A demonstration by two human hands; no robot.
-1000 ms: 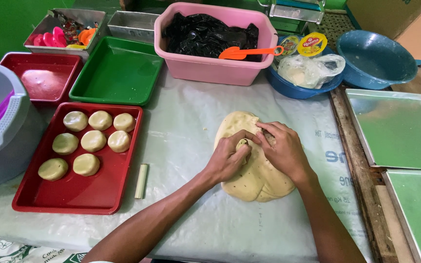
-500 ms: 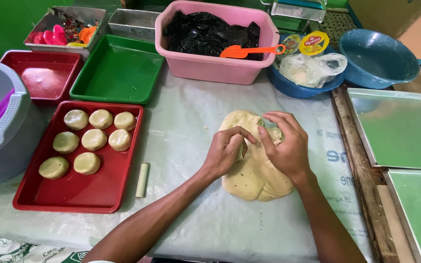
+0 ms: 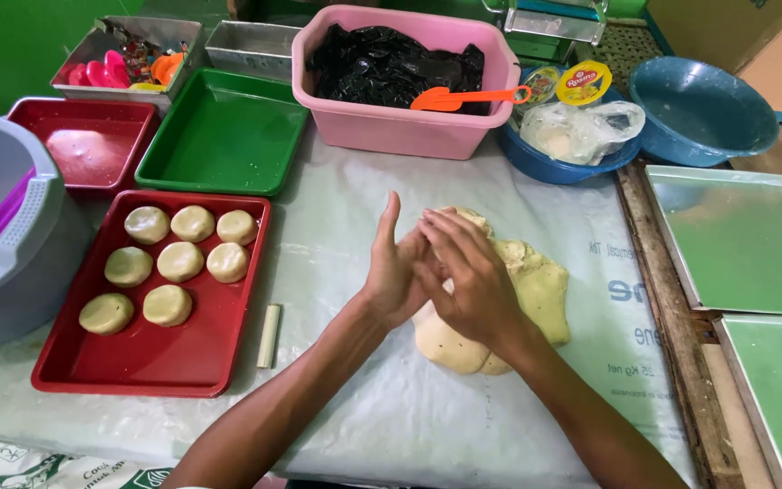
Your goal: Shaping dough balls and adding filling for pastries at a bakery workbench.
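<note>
Pale yellow dough (image 3: 536,294), a soft flattened mass, lies on the white plastic sheet (image 3: 391,398) covering the table, just right of centre. Above its near-left edge the left hand (image 3: 393,272) and right hand (image 3: 468,276) meet palm to palm, fingers straight and pressed together; whether a bit of dough sits between them cannot be told. Just left on the sheet lies a small cream stick (image 3: 268,335), beside a red rectangular tray (image 3: 138,358) holding eight round dough patties (image 3: 180,261). Farther back stand an empty green tray (image 3: 224,136) and a pink plastic tub (image 3: 405,127) with black bags.
</note>
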